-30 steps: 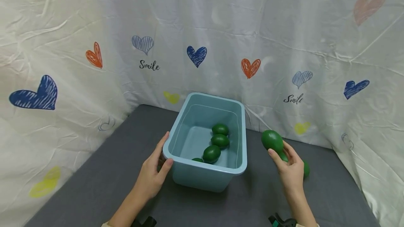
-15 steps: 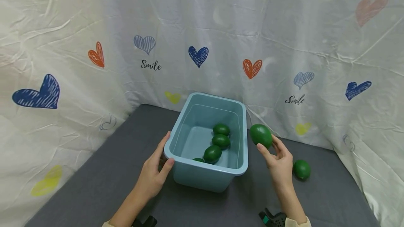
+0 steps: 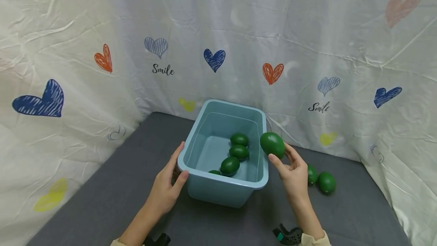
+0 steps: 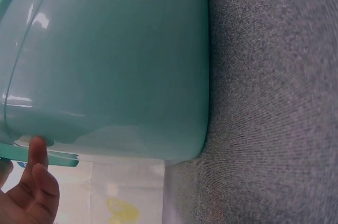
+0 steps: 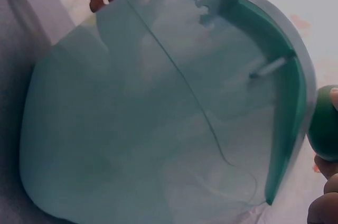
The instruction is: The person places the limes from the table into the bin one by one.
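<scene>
My right hand (image 3: 293, 171) holds a green lime (image 3: 272, 144) between thumb and fingers, at the right rim of a light blue plastic bin (image 3: 223, 196). In the right wrist view the held lime (image 5: 323, 123) shows beside the rim. My left hand (image 3: 166, 185) grips the bin's near left corner, thumb on the near side, fingers along the left side. The left wrist view shows its fingers (image 4: 38, 152) under the rim. Several limes lie inside the bin, among them a lime (image 3: 230, 166) near the front wall, which partly hides another lime (image 3: 214, 172).
To the right of the bin, two limes rest on the dark grey table (image 3: 112, 193): a round-looking lime (image 3: 326, 183) and a lime (image 3: 312, 174) partly behind my right hand. A white curtain (image 3: 239, 29) with printed hearts hangs behind the table and along its sides.
My right hand has carried its lime leftward from the limes on the table to the bin's right rim. My left hand stays on the bin.
</scene>
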Motion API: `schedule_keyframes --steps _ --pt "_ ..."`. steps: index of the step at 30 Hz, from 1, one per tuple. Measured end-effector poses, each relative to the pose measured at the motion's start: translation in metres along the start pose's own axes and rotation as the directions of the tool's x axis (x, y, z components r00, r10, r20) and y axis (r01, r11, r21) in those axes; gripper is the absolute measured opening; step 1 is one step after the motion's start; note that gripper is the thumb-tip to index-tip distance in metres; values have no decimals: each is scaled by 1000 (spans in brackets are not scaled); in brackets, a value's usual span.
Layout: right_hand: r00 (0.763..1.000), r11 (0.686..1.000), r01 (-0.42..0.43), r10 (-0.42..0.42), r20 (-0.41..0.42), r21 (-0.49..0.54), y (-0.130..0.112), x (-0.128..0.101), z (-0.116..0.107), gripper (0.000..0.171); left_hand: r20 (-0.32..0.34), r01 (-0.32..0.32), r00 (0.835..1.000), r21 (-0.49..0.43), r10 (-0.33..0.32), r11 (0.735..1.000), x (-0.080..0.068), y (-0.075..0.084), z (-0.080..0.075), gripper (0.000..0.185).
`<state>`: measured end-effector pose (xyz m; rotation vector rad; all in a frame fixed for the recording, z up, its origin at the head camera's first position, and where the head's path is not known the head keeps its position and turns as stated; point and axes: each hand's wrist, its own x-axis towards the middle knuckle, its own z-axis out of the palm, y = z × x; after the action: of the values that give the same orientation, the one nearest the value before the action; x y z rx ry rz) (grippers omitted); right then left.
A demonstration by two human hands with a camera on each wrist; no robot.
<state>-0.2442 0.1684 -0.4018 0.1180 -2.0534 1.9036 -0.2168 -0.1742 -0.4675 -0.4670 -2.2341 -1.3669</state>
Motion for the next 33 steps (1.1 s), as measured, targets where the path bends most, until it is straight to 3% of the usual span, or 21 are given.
schedule_keyframes --steps 14,33 --pt "984 1000 5 -1 176 -20 6 -3 17 54 3 13 1000 -2 -13 1000 -2 -1 1 71" --pt "976 999 41 -36 215 -21 8 -6 9 54 16 16 1000 -24 -16 1000 -1 1 0 72"
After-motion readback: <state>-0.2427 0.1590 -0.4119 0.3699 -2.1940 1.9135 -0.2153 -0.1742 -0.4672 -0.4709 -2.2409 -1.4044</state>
